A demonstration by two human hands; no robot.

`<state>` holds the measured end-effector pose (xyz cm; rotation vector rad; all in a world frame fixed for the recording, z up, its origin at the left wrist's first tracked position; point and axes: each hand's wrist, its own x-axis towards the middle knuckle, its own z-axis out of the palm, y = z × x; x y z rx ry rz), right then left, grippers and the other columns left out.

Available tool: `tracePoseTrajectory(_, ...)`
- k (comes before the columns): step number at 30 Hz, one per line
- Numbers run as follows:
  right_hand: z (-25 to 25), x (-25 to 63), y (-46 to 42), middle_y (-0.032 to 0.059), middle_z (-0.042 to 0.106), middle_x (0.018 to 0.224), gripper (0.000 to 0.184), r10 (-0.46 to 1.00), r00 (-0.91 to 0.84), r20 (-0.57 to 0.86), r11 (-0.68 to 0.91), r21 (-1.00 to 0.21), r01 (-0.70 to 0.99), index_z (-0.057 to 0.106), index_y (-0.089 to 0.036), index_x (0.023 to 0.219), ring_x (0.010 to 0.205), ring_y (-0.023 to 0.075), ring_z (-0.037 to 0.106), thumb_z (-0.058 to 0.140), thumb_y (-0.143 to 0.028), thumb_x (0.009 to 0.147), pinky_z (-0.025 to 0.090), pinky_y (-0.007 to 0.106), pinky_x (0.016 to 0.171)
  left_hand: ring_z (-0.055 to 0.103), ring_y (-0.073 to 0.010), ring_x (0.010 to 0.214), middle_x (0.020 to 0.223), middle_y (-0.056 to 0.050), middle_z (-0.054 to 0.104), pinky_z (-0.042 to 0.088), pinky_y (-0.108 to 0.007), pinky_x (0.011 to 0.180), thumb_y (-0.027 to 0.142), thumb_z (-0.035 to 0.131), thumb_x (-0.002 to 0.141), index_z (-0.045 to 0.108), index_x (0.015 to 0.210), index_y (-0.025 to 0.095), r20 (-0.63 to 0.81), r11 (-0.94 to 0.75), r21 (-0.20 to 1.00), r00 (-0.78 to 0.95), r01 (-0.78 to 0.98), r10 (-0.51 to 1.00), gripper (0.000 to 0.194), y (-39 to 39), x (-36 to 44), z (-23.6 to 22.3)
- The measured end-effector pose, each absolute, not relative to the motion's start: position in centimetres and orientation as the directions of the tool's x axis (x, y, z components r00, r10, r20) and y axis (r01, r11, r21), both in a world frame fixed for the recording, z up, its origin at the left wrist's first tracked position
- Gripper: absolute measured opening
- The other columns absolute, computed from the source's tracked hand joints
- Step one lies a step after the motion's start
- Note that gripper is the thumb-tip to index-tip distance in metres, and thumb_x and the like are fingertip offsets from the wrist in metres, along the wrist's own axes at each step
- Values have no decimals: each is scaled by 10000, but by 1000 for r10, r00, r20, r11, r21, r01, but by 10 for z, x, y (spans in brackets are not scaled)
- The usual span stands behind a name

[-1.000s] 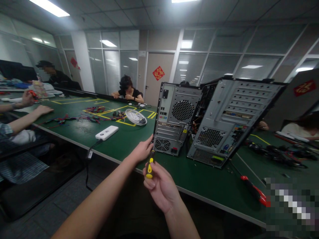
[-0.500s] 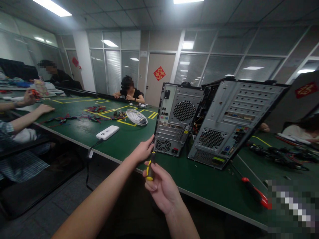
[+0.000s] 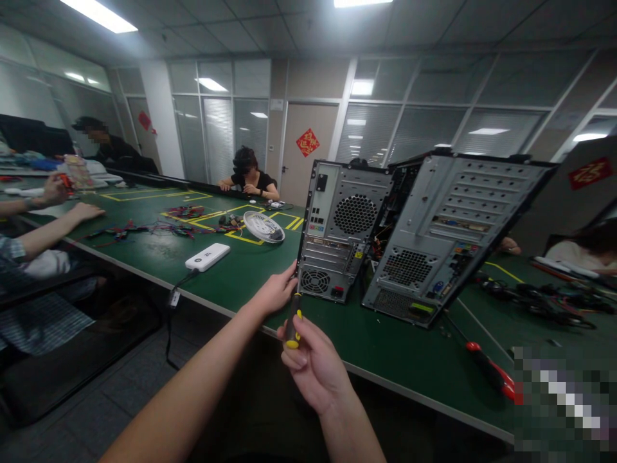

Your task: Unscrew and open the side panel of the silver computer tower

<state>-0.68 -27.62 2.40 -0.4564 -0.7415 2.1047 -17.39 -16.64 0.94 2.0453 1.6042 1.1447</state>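
Note:
A black-and-yellow screwdriver (image 3: 292,328) is pinched in the fingers of my right hand (image 3: 315,363), its handle end towards me. Its front end points at the lower left rear edge of a grey computer case (image 3: 325,257); the tip itself is hidden. My left hand (image 3: 276,292) grips the left edge of that same case, fingers together, their tips partly out of sight. Right of it, a second, larger computer case (image 3: 409,244) stands with its back panel facing me, tilted in the view.
A red-and-black screwdriver (image 3: 491,373) lies at the right on the green table (image 3: 337,334). Black cables (image 3: 535,299) are heaped behind it. To the left are a white power bank (image 3: 207,257), a round white cover (image 3: 264,227) and loose wires (image 3: 130,229). Other people sit around.
The screwdriver has turned in my right fingers: its yellow stripe has shifted from the left side of the handle to the right. My left hand stays put on the case.

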Motion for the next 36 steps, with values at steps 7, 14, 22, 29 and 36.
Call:
tracePoseTrajectory(7, 26, -7, -277, 59, 739, 756, 367, 800, -598, -43, -469, -666, -580, 633, -158, 908, 410, -18, 263, 910, -374, 803, 167, 137, 427, 759, -240, 1046, 1232, -159, 779, 533, -337, 974, 334, 454, 1039, 405, 1636, 175, 399, -326, 654, 54, 683, 915, 619, -165, -175, 8)
tracePoseTrajectory(14, 26, -3, -274, 123, 752, 792, 270, 760, -648, -54, -536, -616, -577, 745, -78, 1012, 441, 29, 313, 741, -265, 818, 262, 179, 443, 766, -233, 969, 1152, -147, 798, 540, -338, 930, 336, 452, 1038, 395, 1639, 164, 395, -325, 659, 55, 678, 917, 627, -166, -174, 9)
tracePoseTrajectory(22, 24, -7, -278, 46, 704, 755, 262, 807, -590, -33, -468, -646, -603, 670, -145, 876, 461, 14, 356, 873, -298, 812, 251, 154, 458, 761, -238, 1058, 1244, -170, 775, 528, -337, 981, 348, 445, 1044, 393, 1640, 166, 391, -322, 653, 59, 686, 919, 626, -166, -174, 9)
tracePoseTrajectory(29, 24, -8, -278, 70, 740, 781, 378, 808, -587, -53, -468, -662, -585, 606, -163, 909, 443, -9, 305, 922, -338, 796, 202, 137, 452, 765, -235, 1052, 1244, -157, 777, 531, -328, 975, 348, 446, 1045, 396, 1640, 183, 397, -328, 654, 59, 681, 916, 620, -165, -174, 9)
tracePoseTrajectory(36, 24, -4, -275, 101, 741, 772, 249, 781, -622, -63, -514, -630, -582, 708, -122, 992, 446, 32, 332, 788, -286, 822, 242, 172, 455, 766, -239, 1014, 1183, -156, 792, 533, -324, 943, 332, 460, 1039, 409, 1632, 164, 397, -325, 662, 51, 675, 916, 619, -166, -174, 9)
